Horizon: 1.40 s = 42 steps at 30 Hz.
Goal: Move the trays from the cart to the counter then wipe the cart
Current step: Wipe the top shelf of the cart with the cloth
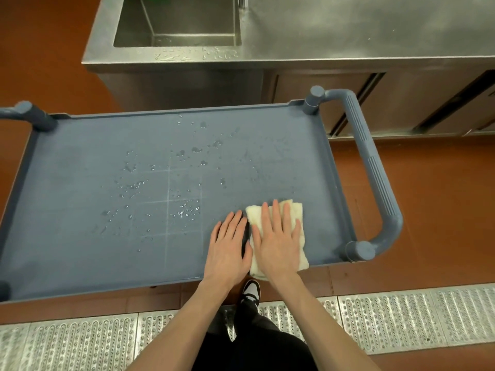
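A blue-grey plastic cart (80,162) stands in front of me, its top shelf speckled with water droplets around the middle. A folded cream cloth (297,210) lies on the shelf near its front right corner. My right hand (277,242) rests flat on the cloth with fingers spread, pressing it down. My left hand (229,247) lies flat on the bare shelf just left of the cloth, fingers apart, holding nothing. No trays are in view.
A steel counter (348,30) with a sink basin (176,25) runs behind the cart. The cart's handle (375,170) loops out on the right. A metal floor grate (401,317) crosses the red floor by my feet.
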Each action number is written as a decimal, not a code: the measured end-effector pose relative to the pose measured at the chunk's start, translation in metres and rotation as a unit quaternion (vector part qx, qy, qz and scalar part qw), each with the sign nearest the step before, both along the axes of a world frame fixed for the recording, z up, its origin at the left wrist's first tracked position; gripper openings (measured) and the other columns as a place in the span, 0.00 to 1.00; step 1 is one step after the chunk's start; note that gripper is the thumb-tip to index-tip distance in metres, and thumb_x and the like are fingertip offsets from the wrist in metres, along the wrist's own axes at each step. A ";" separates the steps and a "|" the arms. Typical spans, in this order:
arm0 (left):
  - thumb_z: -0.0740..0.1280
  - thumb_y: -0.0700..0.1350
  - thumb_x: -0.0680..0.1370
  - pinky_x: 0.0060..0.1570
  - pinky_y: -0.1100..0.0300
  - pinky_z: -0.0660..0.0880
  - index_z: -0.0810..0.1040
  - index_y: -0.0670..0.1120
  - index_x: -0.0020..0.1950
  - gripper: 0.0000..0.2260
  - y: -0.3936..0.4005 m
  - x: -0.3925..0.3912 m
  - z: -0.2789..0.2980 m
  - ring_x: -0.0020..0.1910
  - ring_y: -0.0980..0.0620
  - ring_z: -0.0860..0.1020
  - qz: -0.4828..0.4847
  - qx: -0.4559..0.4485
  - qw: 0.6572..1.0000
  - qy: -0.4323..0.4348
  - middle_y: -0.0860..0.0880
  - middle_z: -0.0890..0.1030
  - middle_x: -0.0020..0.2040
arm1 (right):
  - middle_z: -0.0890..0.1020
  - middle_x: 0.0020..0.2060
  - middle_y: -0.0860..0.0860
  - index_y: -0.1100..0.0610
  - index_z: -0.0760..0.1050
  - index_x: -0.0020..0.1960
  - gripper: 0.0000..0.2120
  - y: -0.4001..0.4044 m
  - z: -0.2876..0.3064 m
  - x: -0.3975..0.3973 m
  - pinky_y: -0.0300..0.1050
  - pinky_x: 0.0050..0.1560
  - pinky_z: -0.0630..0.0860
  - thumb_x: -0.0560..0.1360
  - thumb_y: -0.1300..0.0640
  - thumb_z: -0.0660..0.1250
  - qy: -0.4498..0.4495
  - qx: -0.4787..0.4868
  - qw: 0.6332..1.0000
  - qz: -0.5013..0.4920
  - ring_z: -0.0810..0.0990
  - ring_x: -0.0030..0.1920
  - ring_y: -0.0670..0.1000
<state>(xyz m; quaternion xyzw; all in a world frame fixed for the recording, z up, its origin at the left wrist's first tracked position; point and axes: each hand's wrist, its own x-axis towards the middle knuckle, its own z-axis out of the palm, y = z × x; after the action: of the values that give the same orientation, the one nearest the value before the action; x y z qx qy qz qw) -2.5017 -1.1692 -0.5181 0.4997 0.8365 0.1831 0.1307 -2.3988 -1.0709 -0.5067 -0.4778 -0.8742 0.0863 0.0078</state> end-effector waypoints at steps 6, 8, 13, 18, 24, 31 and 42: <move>0.59 0.51 0.83 0.83 0.54 0.51 0.65 0.47 0.83 0.27 0.000 -0.010 -0.002 0.84 0.53 0.58 -0.006 -0.001 1.000 -0.027 0.51 0.62 0.84 | 0.61 0.83 0.50 0.49 0.60 0.83 0.29 0.020 -0.002 0.010 0.62 0.78 0.61 0.86 0.39 0.47 0.003 -0.001 1.000 0.012 0.56 0.84 0.55; 0.57 0.52 0.83 0.83 0.56 0.47 0.65 0.48 0.83 0.27 0.003 -0.009 -0.001 0.84 0.54 0.56 -0.005 -0.002 1.000 -0.028 0.52 0.60 0.85 | 0.60 0.83 0.50 0.49 0.58 0.84 0.30 0.031 -0.002 0.019 0.61 0.79 0.59 0.86 0.39 0.45 -0.004 0.000 1.000 0.000 0.54 0.84 0.54; 0.55 0.53 0.83 0.83 0.57 0.45 0.64 0.49 0.83 0.28 0.008 -0.007 0.002 0.85 0.55 0.54 -0.004 -0.005 1.000 -0.030 0.53 0.59 0.85 | 0.59 0.83 0.50 0.49 0.57 0.84 0.30 0.067 0.001 0.053 0.64 0.80 0.55 0.86 0.38 0.45 -0.014 0.012 0.999 -0.050 0.52 0.84 0.55; 0.57 0.53 0.83 0.83 0.54 0.48 0.65 0.48 0.83 0.28 0.014 -0.003 0.002 0.85 0.54 0.55 0.000 0.000 1.000 -0.030 0.52 0.60 0.85 | 0.58 0.84 0.53 0.51 0.55 0.84 0.31 0.087 0.002 0.071 0.66 0.79 0.58 0.85 0.38 0.45 -0.023 0.013 0.997 -0.076 0.51 0.84 0.57; 0.61 0.51 0.82 0.83 0.51 0.51 0.67 0.46 0.82 0.28 0.015 -0.001 0.001 0.84 0.52 0.57 0.007 0.010 1.000 -0.029 0.50 0.62 0.84 | 0.61 0.83 0.53 0.54 0.58 0.84 0.30 0.061 0.000 0.046 0.64 0.79 0.58 0.85 0.43 0.47 -0.020 0.019 0.997 -0.071 0.55 0.83 0.58; 0.62 0.47 0.80 0.83 0.50 0.56 0.66 0.43 0.82 0.29 0.015 -0.002 0.000 0.83 0.50 0.61 0.021 0.023 0.999 -0.037 0.47 0.66 0.83 | 0.61 0.83 0.54 0.55 0.59 0.83 0.30 0.017 -0.003 -0.002 0.63 0.78 0.60 0.86 0.42 0.48 -0.020 0.003 0.999 -0.032 0.57 0.83 0.58; 0.62 0.50 0.80 0.83 0.49 0.54 0.69 0.43 0.80 0.29 -0.030 -0.052 0.005 0.81 0.46 0.65 0.075 0.034 0.996 -0.030 0.46 0.71 0.80 | 0.63 0.82 0.50 0.52 0.60 0.83 0.29 0.034 0.001 0.018 0.61 0.77 0.62 0.85 0.42 0.46 -0.031 0.005 0.998 -0.052 0.58 0.83 0.55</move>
<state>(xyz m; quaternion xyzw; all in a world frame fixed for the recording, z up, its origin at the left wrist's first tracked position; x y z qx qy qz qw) -2.5533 -1.1995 -0.5128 0.4340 0.8606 0.2356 0.1244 -2.3813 -1.0371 -0.5053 -0.5251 -0.8483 0.0669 -0.0125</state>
